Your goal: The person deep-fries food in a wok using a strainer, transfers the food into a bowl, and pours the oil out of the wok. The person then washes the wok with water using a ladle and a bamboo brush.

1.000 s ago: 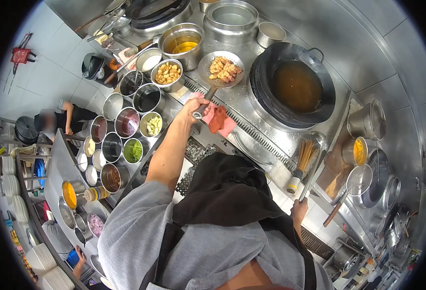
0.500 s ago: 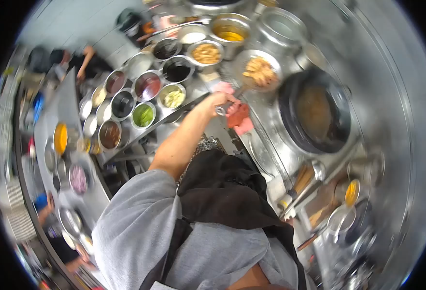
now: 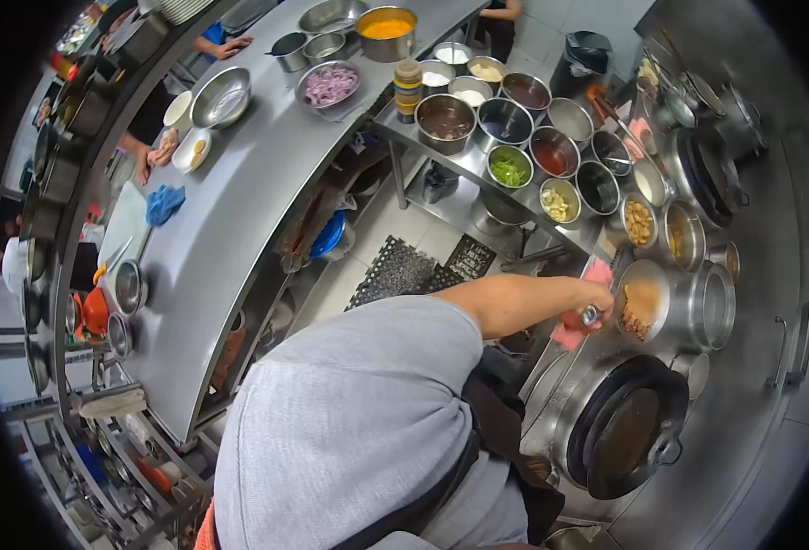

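Note:
My left hand (image 3: pixel 597 301) is closed around the handle of a round steel pan (image 3: pixel 654 282), with a pink cloth (image 3: pixel 567 337) wrapped at the grip. The handle's hollow metal end sticks out of the fist. Browned food pieces (image 3: pixel 639 310) lie in the pan, blurred; whether its bottom is perforated I cannot tell. Nearer to me, a large black wok (image 3: pixel 629 431) sits on the stove with brownish liquid in it. A steel pot (image 3: pixel 718 307) stands just beyond the pan. My right hand is out of view.
Several steel pots of sauces and ingredients stand left of the stove, including chopped greens (image 3: pixel 509 169) and red sauce (image 3: pixel 554 153). A long steel counter (image 3: pixel 267 137) holds a bowl of sliced onion (image 3: pixel 329 84) and a blue cloth (image 3: pixel 164 204). Other people's hands (image 3: pixel 161 148) rest at its far edge.
My view has swung left, bringing the long counter in. My left hand still grips the pan. The food has gathered toward the pan's near side. The right-hand side of the stove has left view.

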